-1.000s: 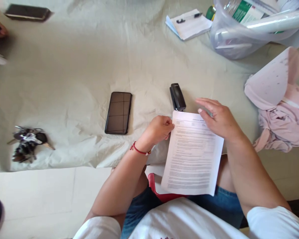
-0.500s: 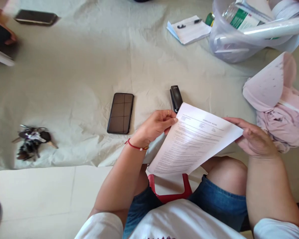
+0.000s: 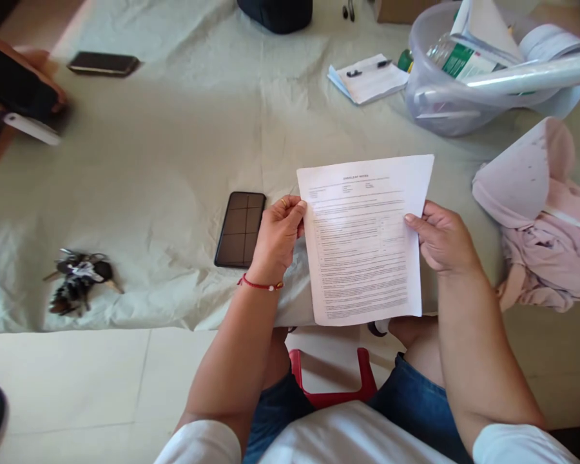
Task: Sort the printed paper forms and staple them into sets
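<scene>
A printed sheet of paper is held upright toward me over the table's front edge, its text in dense lines under a short heading. Whether it is one sheet or several together I cannot tell. My left hand pinches its left edge between thumb and fingers. On the opposite edge, my right hand grips with the thumb in front and the fingers behind. Just left of my left hand lies a dark smartphone on the tablecloth. The stapler seen earlier is hidden behind the paper.
A clear plastic basket with papers and a bottle stands at back right, beside a notepad with a pen. Pink cloth lies right, keys left. Near another phone, another person's hand holds something dark.
The paper has swung from slanted to nearly straight and risen. My right hand has moved left from its corner and closed on its right edge. The stapler has gone out of sight behind it.
</scene>
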### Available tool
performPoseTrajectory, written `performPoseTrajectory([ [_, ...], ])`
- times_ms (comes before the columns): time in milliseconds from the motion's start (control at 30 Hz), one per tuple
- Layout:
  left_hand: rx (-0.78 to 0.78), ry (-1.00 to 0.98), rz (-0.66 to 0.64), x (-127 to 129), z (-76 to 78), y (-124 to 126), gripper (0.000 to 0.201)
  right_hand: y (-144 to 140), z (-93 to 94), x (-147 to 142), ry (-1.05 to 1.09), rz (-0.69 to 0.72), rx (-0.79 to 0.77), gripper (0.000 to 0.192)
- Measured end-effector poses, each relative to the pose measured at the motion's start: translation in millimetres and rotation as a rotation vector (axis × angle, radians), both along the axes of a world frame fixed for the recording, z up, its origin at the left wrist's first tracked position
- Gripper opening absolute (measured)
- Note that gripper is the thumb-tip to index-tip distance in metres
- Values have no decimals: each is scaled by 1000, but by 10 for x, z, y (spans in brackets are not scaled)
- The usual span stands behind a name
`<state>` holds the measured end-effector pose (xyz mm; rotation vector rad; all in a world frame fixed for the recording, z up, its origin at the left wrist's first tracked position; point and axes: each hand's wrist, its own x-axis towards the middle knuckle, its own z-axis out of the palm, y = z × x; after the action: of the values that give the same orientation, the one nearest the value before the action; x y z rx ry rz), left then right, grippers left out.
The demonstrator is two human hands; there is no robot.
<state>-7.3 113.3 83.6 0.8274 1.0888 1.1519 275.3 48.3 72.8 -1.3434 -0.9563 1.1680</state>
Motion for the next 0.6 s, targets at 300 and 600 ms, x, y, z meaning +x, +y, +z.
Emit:
performPoseTrajectory([
  [300, -96, -149, -464, 20, -5, -277, 41, 107, -156, 98, 72, -246, 72, 45],
  [600, -173, -153, -377, 63, -155, -275, 39, 100, -143, 80, 167, -263, 41, 42],
])
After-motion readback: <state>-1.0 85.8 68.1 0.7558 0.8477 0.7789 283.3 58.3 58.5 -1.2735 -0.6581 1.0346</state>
